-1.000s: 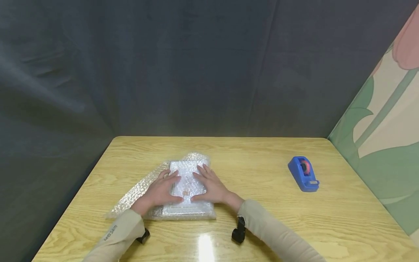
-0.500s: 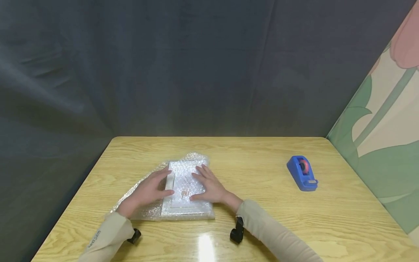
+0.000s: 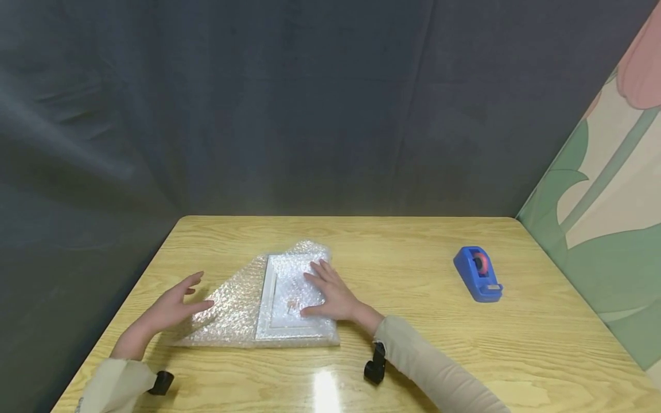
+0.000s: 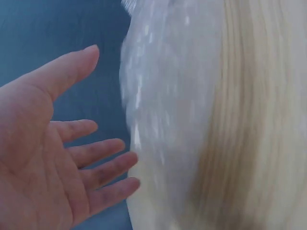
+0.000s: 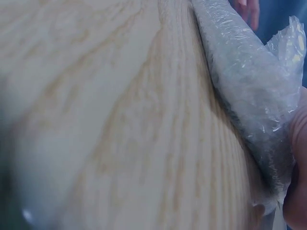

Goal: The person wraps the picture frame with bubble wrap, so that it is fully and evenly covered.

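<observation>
A white picture frame (image 3: 265, 310) lies flat on the table under a layer of bubble wrap (image 3: 237, 310), which spreads out to the left in a pointed flap. My right hand (image 3: 333, 295) rests with spread fingers on the wrapped frame's right side. Over the left tip of the flap, my left hand (image 3: 167, 310) is held with fingers extended and holds nothing. In the left wrist view the left palm (image 4: 43, 163) faces the camera, apart from the wrap (image 4: 168, 96). The right wrist view shows the wrapped edge (image 5: 244, 72) and only a sliver of the right hand (image 5: 300, 158).
A blue tape dispenser (image 3: 477, 275) with a pinkish-red roll stands at the right of the wooden table (image 3: 403, 258). A dark curtain (image 3: 310, 115) hangs behind and to the left. A floral panel (image 3: 609, 201) borders the right side.
My left hand has lifted off the wrapped picture frame and moved left, beyond most of the flap. The right hand has stayed in place on the frame.
</observation>
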Available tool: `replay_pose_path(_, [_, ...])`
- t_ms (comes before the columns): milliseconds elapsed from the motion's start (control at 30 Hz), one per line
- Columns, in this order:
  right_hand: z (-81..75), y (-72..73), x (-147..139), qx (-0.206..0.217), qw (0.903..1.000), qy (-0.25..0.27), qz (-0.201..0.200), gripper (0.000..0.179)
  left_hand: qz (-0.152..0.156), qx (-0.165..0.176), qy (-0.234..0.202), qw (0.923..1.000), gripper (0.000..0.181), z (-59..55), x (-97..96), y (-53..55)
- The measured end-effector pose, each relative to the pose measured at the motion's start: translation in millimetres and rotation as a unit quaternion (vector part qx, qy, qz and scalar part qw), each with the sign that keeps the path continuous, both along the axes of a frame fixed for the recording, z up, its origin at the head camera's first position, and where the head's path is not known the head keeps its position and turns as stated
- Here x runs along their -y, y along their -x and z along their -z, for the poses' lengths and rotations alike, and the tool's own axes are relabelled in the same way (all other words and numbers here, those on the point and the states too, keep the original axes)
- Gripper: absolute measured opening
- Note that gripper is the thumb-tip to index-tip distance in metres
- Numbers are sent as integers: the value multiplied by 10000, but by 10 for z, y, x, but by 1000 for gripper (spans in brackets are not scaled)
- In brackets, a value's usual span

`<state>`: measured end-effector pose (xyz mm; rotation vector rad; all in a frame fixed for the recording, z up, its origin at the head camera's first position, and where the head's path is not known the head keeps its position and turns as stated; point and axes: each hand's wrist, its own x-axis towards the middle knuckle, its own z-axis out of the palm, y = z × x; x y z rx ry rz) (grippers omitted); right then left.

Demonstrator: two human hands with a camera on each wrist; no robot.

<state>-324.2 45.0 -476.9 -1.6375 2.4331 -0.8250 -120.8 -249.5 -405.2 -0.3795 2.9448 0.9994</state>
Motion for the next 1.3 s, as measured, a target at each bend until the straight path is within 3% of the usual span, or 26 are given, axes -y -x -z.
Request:
replay_pose_path(167, [5, -3, 8, -10, 10000, -22, -14, 84, 18, 586, -839, 9948, 77, 42, 175, -191])
replay_pose_path(367, [20, -4, 19, -53, 10000, -55, 1, 84, 232, 1135, -1892, 9751, 67, 93, 339, -345])
replay_pose_path(500, [25, 2, 19, -52, 10000, -40, -5, 84, 343, 1111, -2383, 9642, 61, 138, 398, -399])
replay_pose_path(700, [32, 11, 17, -31, 10000, -45, 5, 85, 326, 892, -2718, 9577, 54, 172, 397, -420])
replay_pose_path(800, [38, 14, 14, -3, 10000, -31, 14, 85, 284, 770, -2748, 9580, 52, 166, 375, -415])
replay_pose_path(1000, [44, 19, 10, -41, 10000, -18, 8, 84, 90, 444, -2387, 9700, 43, 89, 305, -411])
replay_pose_path(1167, [42, 18, 7, -84, 10000, 16, 4, 84, -34, 89, -2175, 9760, 35, -42, 199, -380])
replay_pose_path(1300, [44, 15, 9, -58, 10000, 40, 4, 84, -47, -216, -2245, 9742, 32, -179, 48, -298])
